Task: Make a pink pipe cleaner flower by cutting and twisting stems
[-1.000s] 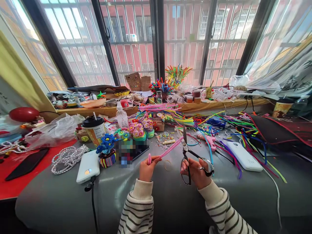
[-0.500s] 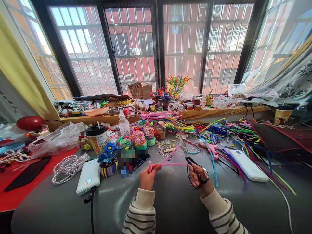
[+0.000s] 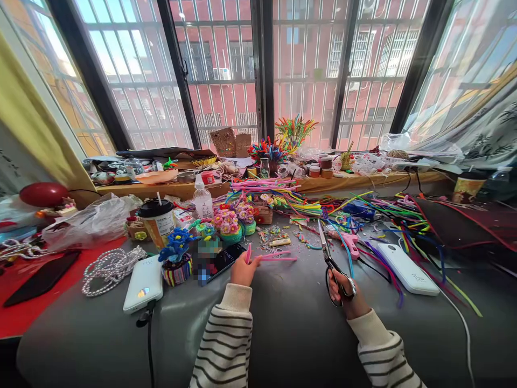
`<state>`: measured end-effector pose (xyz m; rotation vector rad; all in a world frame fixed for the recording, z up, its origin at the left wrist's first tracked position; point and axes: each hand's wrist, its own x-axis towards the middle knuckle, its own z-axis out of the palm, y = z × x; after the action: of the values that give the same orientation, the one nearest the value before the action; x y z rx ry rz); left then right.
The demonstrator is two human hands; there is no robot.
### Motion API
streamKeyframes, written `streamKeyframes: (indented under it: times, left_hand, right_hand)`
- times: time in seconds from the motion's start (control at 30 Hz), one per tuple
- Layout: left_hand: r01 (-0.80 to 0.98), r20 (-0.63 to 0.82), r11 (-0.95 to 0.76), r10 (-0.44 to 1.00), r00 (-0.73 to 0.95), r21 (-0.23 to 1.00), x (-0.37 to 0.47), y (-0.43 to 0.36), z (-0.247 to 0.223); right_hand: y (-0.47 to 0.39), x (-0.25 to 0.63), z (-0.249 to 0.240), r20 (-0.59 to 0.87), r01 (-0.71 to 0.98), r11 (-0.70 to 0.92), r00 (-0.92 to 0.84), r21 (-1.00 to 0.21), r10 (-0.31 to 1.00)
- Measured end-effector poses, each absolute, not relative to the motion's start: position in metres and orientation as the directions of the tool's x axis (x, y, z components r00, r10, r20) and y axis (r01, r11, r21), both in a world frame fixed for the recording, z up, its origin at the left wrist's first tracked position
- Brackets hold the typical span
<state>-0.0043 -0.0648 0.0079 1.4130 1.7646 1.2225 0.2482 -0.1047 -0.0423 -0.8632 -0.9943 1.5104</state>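
Head view: fuzzy pink stems in one hand, metal scissors in the other.
Over the smooth grey table, the right hand grips the scissors by their looped handles, slim blades pointing away and slightly left; the left hand pinches the soft, thin pink stems, long ends running right, apart from the blades; beyond lie a glossy pink glue gun, then fluffy multicoloured stems.

On the worktop, a lidded cup is being kept near a plastic bag. Silvery beads are being kept beside a black-cabled power bank.
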Motion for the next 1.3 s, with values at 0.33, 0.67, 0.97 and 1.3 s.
streamKeyframes:
  times: [0.33,0.67,0.97,1.3]
  left_hand:
    - [0.190,0.263,-0.211,0.913,-0.311,0.959,-0.027,-0.080,0.045]
    - [-0.206,0.280,-0.325,0.935,-0.219,0.923,-0.011,-0.096,0.046]
    - [-0.035,0.413,-0.418,0.905,-0.099,0.908,-0.004,-0.099,0.035]
    - [-0.067,0.455,-0.460,0.887,-0.077,0.885,0.001,-0.100,0.037]
  right_hand:
    - [-0.120,0.239,-0.034,0.016,-0.353,-0.023,-0.107,-0.935,0.994]
    - [-0.138,0.231,-0.012,0.121,-0.361,-0.047,-0.428,-0.931,0.896]
    - [-0.162,0.210,0.002,0.200,-0.492,-0.240,-0.682,-0.837,0.703]
    - [-0.161,0.200,-0.002,0.167,-0.518,-0.354,-0.715,-0.779,0.679]
